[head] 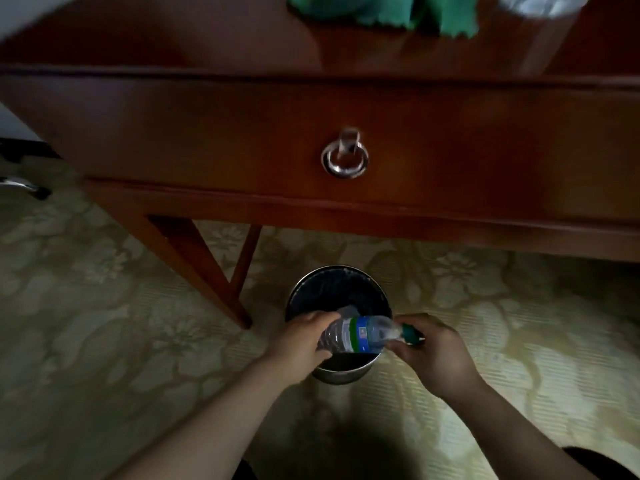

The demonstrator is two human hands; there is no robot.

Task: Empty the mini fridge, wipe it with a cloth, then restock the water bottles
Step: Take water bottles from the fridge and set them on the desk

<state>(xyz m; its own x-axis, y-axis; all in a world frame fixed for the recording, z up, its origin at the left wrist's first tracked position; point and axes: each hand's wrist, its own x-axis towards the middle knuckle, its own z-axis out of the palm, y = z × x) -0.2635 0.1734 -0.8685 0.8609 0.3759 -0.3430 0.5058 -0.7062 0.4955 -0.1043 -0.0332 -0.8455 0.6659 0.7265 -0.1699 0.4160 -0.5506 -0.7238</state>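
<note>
Green cloth [384,10] on wooden desk [242,39]; bin [341,374] (metal) on patterned carpet [104,323]

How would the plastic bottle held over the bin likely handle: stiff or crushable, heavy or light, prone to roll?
The bottle looks thin-walled and ribbed, so it would probably dent under a squeeze. It seems nearly empty, so likely light. Being round, it may roll if laid down. The left hand holds its base, the right hand its cap end, over the bin.

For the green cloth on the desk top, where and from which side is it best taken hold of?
Probably at the scalloped edge of the green cloth nearest the desk front, coming from above. It lies crumpled in loose folds that a pinch could gather. Both hands are occupied with the bottle.
</note>
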